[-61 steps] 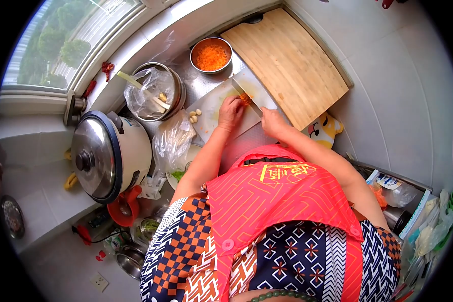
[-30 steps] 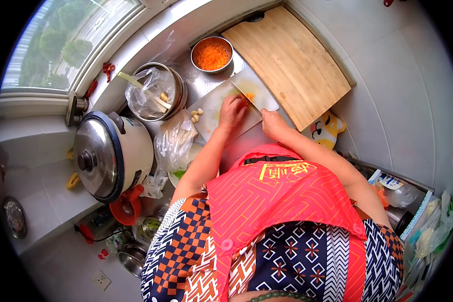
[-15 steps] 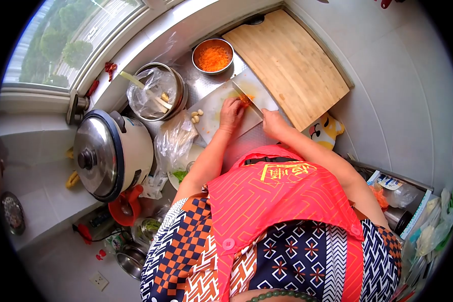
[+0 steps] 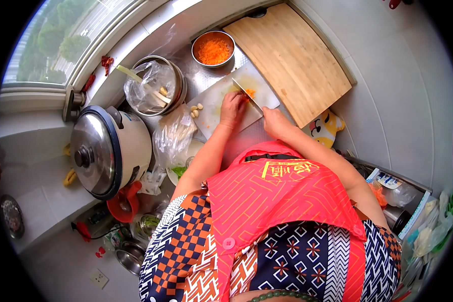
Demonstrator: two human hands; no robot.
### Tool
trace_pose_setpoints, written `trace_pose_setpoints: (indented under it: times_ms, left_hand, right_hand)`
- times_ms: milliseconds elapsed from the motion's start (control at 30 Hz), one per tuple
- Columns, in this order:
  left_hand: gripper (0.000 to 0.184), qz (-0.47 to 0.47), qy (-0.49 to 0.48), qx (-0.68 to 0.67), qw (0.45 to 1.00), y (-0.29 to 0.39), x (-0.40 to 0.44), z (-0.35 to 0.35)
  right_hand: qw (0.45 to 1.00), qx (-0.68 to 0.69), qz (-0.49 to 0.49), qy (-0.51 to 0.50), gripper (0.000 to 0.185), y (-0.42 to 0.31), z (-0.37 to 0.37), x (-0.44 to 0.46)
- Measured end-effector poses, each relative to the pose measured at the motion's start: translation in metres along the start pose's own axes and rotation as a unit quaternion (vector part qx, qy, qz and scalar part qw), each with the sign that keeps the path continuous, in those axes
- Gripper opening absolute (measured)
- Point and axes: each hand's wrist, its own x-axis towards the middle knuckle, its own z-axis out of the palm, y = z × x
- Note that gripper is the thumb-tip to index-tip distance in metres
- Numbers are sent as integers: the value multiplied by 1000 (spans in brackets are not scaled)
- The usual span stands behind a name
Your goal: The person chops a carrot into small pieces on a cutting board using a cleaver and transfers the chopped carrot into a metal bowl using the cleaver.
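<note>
My right hand [image 4: 274, 122] is closed round the handle of a kitchen knife [image 4: 253, 102], whose blade slants across a white cutting board [image 4: 214, 117]. On the blade's left side, my left hand [image 4: 232, 107] presses down with curled fingers on a piece of carrot, mostly hidden beneath them. Small cut bits of carrot [image 4: 250, 93] lie along the blade's right side. Several peeled garlic cloves [image 4: 197, 107] rest on the board's left part. Behind the board stands a metal bowl [image 4: 195, 56] full of chopped carrot [image 4: 214, 51].
A large wooden board [image 4: 292, 60] lies at the right. To the left are a metal pot [image 4: 182, 93] with a plastic bag [image 4: 153, 85] in it, another clear bag [image 4: 170, 136], and a big rice cooker [image 4: 136, 143]. A plate with greens [image 4: 178, 171] sits by my left forearm.
The knife blade has tilted slightly, and the carrot bits on its right show more clearly. Both hands keep their grip. The whole view has shifted a little.
</note>
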Motion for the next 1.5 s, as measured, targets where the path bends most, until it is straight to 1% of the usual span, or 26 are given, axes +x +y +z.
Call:
trace_pose_setpoints:
  times_ms: [167,400,500,733,867,967,1167,1267,1500]
  left_hand:
    - [17,-3,-13,0,1000,-1,1,2]
    - [18,-8,-9,-16,1000,5,2,-4]
    - [17,19,-2,3,1000,5,2,-8]
    - [16,2,-7,5,1000,-1,-4,-4]
    - [15,-1,-8,16,1000,1,-2,0]
    - [16,2,-1,19,1000,1,-2,0]
    - [18,3,0,17,1000,5,-1,-2]
    - [17,5,1,13,1000,4,-1,-1]
    - [15,10,3,13,1000,1,-2,1]
  right_hand:
    - [1000,-1,16,-2,15,6,12,13]
    - [1000,3,6,12,16,9,13,13]
    - [1000,2,11,12,16,9,13,12]
    - [1000,3,5,12,17,9,13,12]
    - [1000,0,5,5,18,9,7,15]
    - [1000,6,-21,17,19,3,-7,9]
    - [1000,25,-7,3,21,-6,-15,-8]
    - [999,38,-10,15,19,-4,-11,-10]
    - [1000,2,2,-28,17,0,-7,6]
